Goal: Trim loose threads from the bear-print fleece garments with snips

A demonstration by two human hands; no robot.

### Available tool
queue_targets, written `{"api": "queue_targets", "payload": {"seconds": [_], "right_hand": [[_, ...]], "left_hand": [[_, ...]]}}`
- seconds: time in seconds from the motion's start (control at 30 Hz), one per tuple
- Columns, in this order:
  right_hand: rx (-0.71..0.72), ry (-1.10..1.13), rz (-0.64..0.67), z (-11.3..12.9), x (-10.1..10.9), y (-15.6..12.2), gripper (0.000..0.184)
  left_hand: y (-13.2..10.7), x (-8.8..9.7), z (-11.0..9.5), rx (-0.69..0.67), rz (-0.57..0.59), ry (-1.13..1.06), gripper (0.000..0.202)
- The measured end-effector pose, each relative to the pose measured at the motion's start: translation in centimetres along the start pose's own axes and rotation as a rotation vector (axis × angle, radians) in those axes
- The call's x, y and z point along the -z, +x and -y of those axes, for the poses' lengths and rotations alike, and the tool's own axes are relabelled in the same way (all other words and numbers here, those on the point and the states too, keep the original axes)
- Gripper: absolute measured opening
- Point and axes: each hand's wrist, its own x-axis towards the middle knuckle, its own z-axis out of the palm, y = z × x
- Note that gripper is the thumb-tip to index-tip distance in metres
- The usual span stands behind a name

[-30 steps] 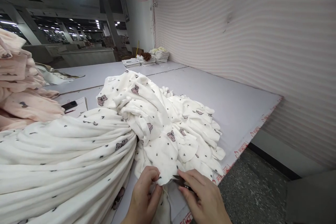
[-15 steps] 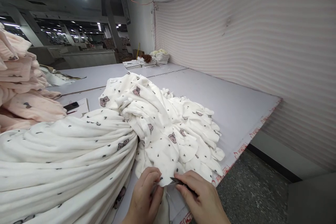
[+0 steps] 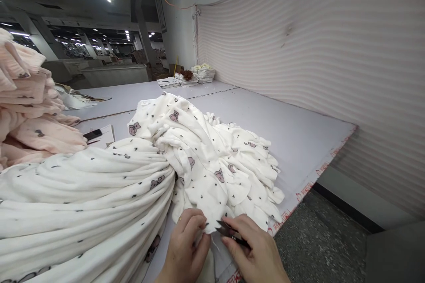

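Note:
White plush fabric (image 3: 206, 190) with small dark marks and purple-grey bears lies in loose layers in front of me. My left hand (image 3: 186, 243) pinches its near edge between thumb and fingers. Black thread snips (image 3: 232, 232) sit in my right hand (image 3: 254, 245), their two blades apart and pointing left at the fabric edge. A thin loose thread (image 3: 217, 247) hangs below that edge, between my hands. Left of my hands, a large gathered bundle of the same white fabric (image 3: 83, 203) spreads toward the camera.
Pink plush pieces (image 3: 29, 97) are heaped at the far left. A dark phone (image 3: 93, 134) lies by some paper (image 3: 106, 136). Folded stacks (image 3: 203, 73) stand at the back of the table (image 3: 292, 128). A striped cloth (image 3: 315, 44) hangs along the right, beyond the table edge.
The snips' blades have come apart, where they were together before. The view has shifted slightly; my left hand keeps its pinch on the fabric edge.

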Motion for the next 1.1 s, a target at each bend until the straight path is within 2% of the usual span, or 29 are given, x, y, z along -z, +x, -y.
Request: {"api": "queue_targets", "payload": {"seconds": [0.07,0.1,0.17,0.2,0.27,0.33,0.4,0.53,0.6,0.67,0.77,0.9,1.0,1.1], "right_hand": [[-0.032,0.032,-0.056,-0.3,-0.5,0.4,0.037],[-0.040,0.054,-0.064,-0.4,-0.8,0.7,0.033],[-0.060,0.105,-0.064,-0.8,-1.3,1.7,0.015],[-0.081,0.136,-0.066,-0.9,-1.6,2.3,0.011],[-0.139,0.224,-0.097,-1.1,-2.0,3.1,0.012],[-0.167,0.338,-0.136,-1.1,-2.2,3.2,0.013],[-0.112,0.419,-0.148,-1.1,-2.4,2.7,0.013],[0.039,0.320,-0.149,-1.3,-2.8,1.3,0.022],[0.056,0.257,-0.131,-1.4,-3.0,1.2,0.018],[0.041,0.233,-0.094,-1.4,-3.1,1.4,0.014],[-0.052,0.253,-0.059,-1.2,-3.1,1.8,0.024],[-0.161,0.424,-0.029,-1.0,-2.6,1.6,0.032],[-0.128,0.439,-0.051,-1.5,-2.0,0.9,0.031],[-0.103,0.336,-0.038,-2.0,-1.4,0.6,0.030]], "left_hand": [[0.2,0.1,-0.1,0.017,-0.024,-0.008,0.016],[0.4,0.1,-0.1,0.060,-0.009,-0.044,0.014],[0.6,-0.1,-0.1,0.243,0.068,-0.195,0.008],[0.7,-0.3,0.0,0.368,0.116,-0.299,0.005],[0.8,-0.7,0.3,0.609,0.175,-0.509,0.014],[0.8,-1.1,0.7,0.760,0.163,-0.671,0.026],[0.9,-1.3,1.0,0.831,0.126,-0.772,0.034],[1.2,-1.1,0.5,0.767,0.132,-0.818,0.034],[1.2,-1.1,0.0,0.719,0.166,-0.771,0.032],[1.1,-1.1,-0.4,0.696,0.156,-0.718,0.032],[0.9,-1.2,-0.7,0.669,0.138,-0.611,0.037],[1.2,-1.1,-0.8,0.729,0.169,-0.517,0.035],[1.3,-1.2,-0.6,0.777,0.130,-0.568,0.036],[1.1,-1.7,-0.6,0.742,0.153,-0.583,0.036]]}}
